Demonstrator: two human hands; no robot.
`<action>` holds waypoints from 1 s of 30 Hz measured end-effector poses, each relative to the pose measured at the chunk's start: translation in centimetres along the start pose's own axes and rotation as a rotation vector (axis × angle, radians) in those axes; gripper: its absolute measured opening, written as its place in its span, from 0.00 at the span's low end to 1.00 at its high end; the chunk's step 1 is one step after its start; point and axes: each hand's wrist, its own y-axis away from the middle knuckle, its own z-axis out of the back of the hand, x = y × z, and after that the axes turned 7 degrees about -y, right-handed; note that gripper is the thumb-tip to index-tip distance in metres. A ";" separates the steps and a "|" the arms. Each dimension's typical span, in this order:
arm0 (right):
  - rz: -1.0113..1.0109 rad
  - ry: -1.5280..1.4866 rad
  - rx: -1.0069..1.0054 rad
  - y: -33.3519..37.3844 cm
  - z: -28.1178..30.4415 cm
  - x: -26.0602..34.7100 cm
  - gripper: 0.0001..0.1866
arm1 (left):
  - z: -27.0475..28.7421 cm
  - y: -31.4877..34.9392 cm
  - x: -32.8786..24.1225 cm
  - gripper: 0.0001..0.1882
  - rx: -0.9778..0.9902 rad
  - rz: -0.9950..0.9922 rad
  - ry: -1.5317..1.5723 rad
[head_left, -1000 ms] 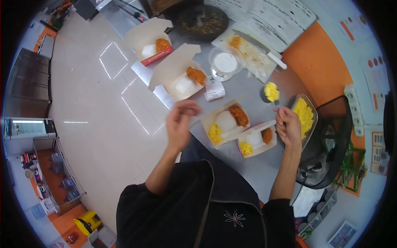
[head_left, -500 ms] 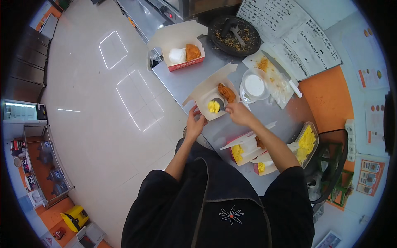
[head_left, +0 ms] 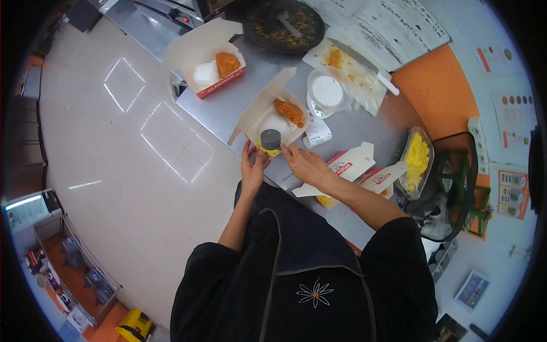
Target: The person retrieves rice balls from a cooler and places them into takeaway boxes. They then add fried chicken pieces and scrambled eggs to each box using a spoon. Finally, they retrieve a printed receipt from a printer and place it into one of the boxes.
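Observation:
My right hand (head_left: pixel 306 165) grips the handle of a dark grey measuring scoop (head_left: pixel 270 137). The scoop is turned over, its round bottom facing up, above the near corner of an open food box (head_left: pixel 250 117). Yellow scrambled egg (head_left: pixel 266 150) shows just below the scoop. Inside the box lie white rice (head_left: pixel 279 123) and a piece of fried chicken (head_left: pixel 289 112). With fingers curled at the box's near left corner, my left hand (head_left: pixel 253 167) steadies it; the fingertips are partly hidden.
Another open box (head_left: pixel 222 85) with rice and chicken stands far left. Two boxes (head_left: pixel 348 165) sit near my right forearm, beside a clear tray of egg (head_left: pixel 417 162). Beyond are a white tub (head_left: pixel 327 91), a receipt (head_left: pixel 317 134), a knife (head_left: pixel 387 84) and a dark mortar (head_left: pixel 285 25).
The scoop has gone from egg-side up to upside down and moved toward the box's near corner. Egg now lies beneath it. The whole view has shifted.

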 end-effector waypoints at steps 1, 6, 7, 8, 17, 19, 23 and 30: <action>-0.005 -0.012 -0.003 0.0 0.0 -0.1 0.23 | -0.1 0.3 -0.6 0.32 0.004 0.023 -0.007; -0.057 -0.155 0.028 -0.4 0.3 0.2 0.23 | 0.1 0.7 -0.6 0.29 0.014 -0.023 -0.093; -0.078 -0.211 0.038 -0.4 0.3 0.0 0.23 | 0.1 0.9 -0.6 0.28 0.005 -0.041 -0.137; -0.044 -0.271 -0.076 -0.5 -0.3 -0.8 0.22 | 0.2 1.2 -0.3 0.25 -0.042 -0.125 -0.261; -0.648 -1.707 -0.556 9.8 10.5 -5.2 0.17 | -8.2 1.7 1.4 0.17 0.265 -0.284 -0.603; -0.693 -1.738 -0.779 14.6 11.3 -7.3 0.16 | -9.7 -0.9 3.2 0.17 0.236 -0.376 -0.831; -0.810 -1.609 -1.277 26.4 8.5 -12.5 0.15 | -10.6 -2.8 5.4 0.18 0.142 -0.702 -1.196; -1.185 -0.211 -0.752 38.9 -2.2 -20.3 0.13 | -11.3 -0.4 4.5 0.14 0.215 -0.021 -0.583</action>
